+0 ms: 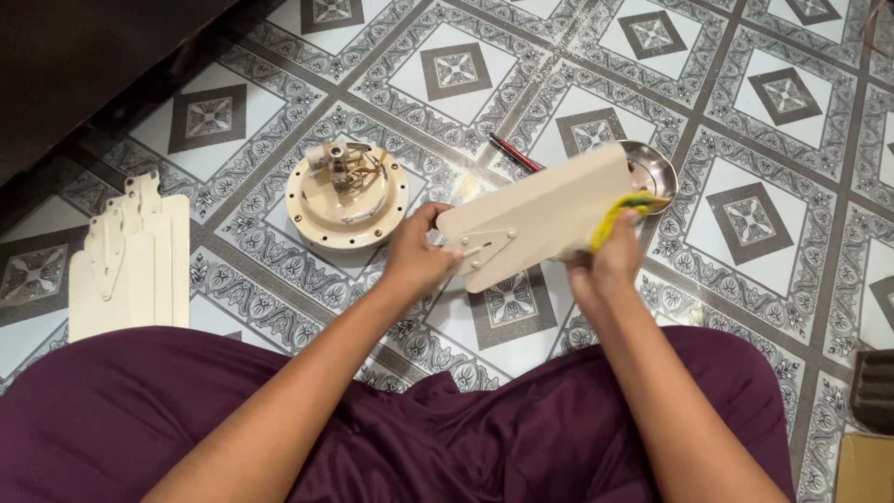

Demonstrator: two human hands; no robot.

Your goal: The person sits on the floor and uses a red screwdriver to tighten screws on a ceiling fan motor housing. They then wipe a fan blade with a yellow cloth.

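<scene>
Sitting nearest the camera is a lap covered in dark purple cloth (391, 438), with both forearms reaching out over it toward the patterned tile floor (745, 121). The left hand (416, 253) is closed around the near, bracket end of a cream fan blade (545, 210), thumb on top and fingers curled under, just beside the metal bracket (486, 248) with its small screws. The right hand (610, 261) pinches a yellow and green cloth (626, 207) against the blade's right edge, fingers folded tight over it. The blade is held above the floor, tilted, its broad end pointing far and right.

On the floor to the left, well apart from the hands, lies a stack of other cream blades (130, 270), their brackets facing up. Farther out, between that stack and the held blade, sits the round cream fan motor housing (346, 196) with wiring showing at its middle. Beyond the blade's far end a small steel bowl (656, 168) is partly hidden by it, and a red pen-like tool (514, 153) lies just left of the bowl.
</scene>
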